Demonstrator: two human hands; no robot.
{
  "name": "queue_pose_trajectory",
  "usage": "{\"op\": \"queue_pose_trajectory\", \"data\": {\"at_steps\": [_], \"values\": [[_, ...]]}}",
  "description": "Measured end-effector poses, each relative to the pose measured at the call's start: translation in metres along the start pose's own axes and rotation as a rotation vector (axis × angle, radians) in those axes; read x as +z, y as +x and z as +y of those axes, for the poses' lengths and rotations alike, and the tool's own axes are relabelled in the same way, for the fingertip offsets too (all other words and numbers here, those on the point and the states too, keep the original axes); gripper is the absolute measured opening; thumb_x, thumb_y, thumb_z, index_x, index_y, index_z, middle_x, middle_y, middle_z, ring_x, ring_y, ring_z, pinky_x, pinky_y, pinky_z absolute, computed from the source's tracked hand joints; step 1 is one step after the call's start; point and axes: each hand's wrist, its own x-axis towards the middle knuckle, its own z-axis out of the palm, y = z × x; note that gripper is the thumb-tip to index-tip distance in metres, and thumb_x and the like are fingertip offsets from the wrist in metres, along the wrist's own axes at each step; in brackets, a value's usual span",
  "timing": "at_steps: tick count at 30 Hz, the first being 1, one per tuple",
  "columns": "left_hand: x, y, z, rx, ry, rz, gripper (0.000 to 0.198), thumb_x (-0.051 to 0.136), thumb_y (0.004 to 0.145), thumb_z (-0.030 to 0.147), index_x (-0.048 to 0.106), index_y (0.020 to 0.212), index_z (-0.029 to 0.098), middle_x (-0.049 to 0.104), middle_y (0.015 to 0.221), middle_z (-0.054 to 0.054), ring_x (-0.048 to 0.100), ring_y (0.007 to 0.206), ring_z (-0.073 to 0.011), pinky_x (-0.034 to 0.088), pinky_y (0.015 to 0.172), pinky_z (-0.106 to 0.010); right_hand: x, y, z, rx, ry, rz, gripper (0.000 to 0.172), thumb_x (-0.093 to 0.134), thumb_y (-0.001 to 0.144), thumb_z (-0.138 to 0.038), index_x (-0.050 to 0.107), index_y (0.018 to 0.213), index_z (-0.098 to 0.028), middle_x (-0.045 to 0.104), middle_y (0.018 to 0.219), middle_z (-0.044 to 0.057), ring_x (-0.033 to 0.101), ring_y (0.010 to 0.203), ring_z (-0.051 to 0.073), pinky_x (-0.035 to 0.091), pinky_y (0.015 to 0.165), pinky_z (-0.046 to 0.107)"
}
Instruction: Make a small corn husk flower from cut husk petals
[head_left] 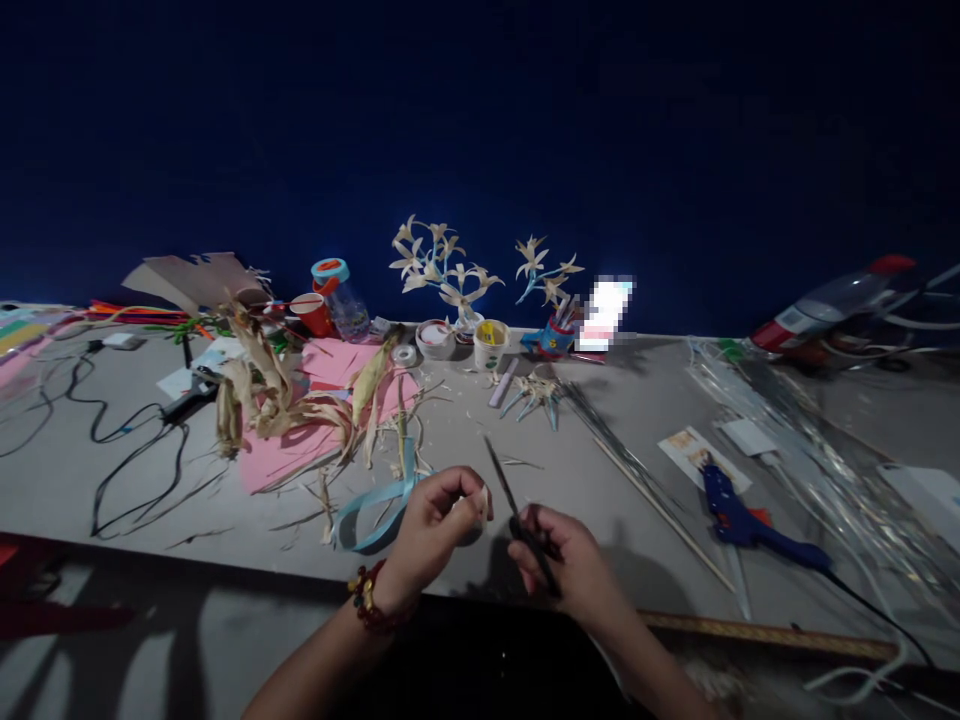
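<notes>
Over the front of the table, my left hand (442,520) is closed in a pinch on a small pale piece of husk (484,497), mostly hidden by the fingers. My right hand (559,560) is wrapped round dark scissors (502,478), whose blades look closed and point up and away. The blades are just right of the pinched piece, apart from it. A light-blue ribbon (373,497) lies looped beside my left wrist. Further off, dried corn husks (262,385) lie on pink paper (274,462). Small flowers with blue stems (536,398) lie on the table (465,420).
Husk flower sprays (442,265) stand at the back by white tubs (491,345). A blue hot glue gun (757,525) and its cord lie at right, near bundled wires (622,445). Black cables (97,440) run along the left. A lit phone (604,312) leans behind.
</notes>
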Motion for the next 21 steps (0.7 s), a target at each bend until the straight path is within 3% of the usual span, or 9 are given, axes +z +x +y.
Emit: {"op": "queue_pose_trajectory", "data": {"at_steps": [3,6,11,17,21], "values": [[-0.003,0.0,0.001,0.006,0.053,-0.035,0.025,0.06,0.092,0.035,0.057,0.074,0.018,0.058,0.07,-0.001,0.05,0.067,-0.014,0.039,0.065,-0.026,-0.002,0.008,-0.01,-0.074,0.052,0.088,0.038,0.085,0.069,-0.047,0.058,0.079,-0.022,0.063,0.07,-0.002,0.058,0.061,0.014,0.047,0.059,0.025],[-0.005,0.001,0.004,0.009,0.136,-0.074,0.023,0.062,0.09,0.033,0.059,0.073,0.017,0.059,0.07,-0.001,0.051,0.068,-0.0143,0.04,0.065,-0.025,-0.003,0.016,-0.023,-0.159,0.082,0.103,0.03,0.084,0.072,-0.036,0.064,0.089,-0.021,0.068,0.083,0.001,0.06,0.069,0.015,0.048,0.065,0.025],[-0.007,0.002,0.013,0.038,0.289,-0.136,0.023,0.062,0.089,0.03,0.059,0.071,0.017,0.059,0.068,-0.001,0.052,0.068,-0.0147,0.04,0.068,-0.026,-0.001,0.025,-0.037,-0.121,0.171,0.058,0.033,0.086,0.065,-0.027,0.062,0.087,-0.021,0.068,0.079,-0.001,0.059,0.066,0.013,0.047,0.063,0.023],[-0.007,0.001,0.015,0.031,0.327,-0.201,0.025,0.061,0.091,0.032,0.059,0.071,0.017,0.06,0.068,-0.002,0.054,0.068,-0.0151,0.042,0.07,-0.027,0.002,0.026,-0.036,-0.116,0.165,0.068,0.033,0.087,0.061,-0.026,0.06,0.08,-0.021,0.065,0.073,-0.003,0.06,0.065,0.013,0.048,0.062,0.023],[-0.008,-0.003,0.009,0.075,0.292,-0.143,0.019,0.057,0.095,0.029,0.062,0.081,0.017,0.064,0.079,-0.004,0.059,0.077,-0.0178,0.046,0.075,-0.028,-0.001,0.023,-0.03,-0.142,0.13,0.126,0.03,0.084,0.065,-0.027,0.06,0.083,-0.021,0.065,0.073,-0.002,0.059,0.064,0.014,0.048,0.061,0.024]]}}
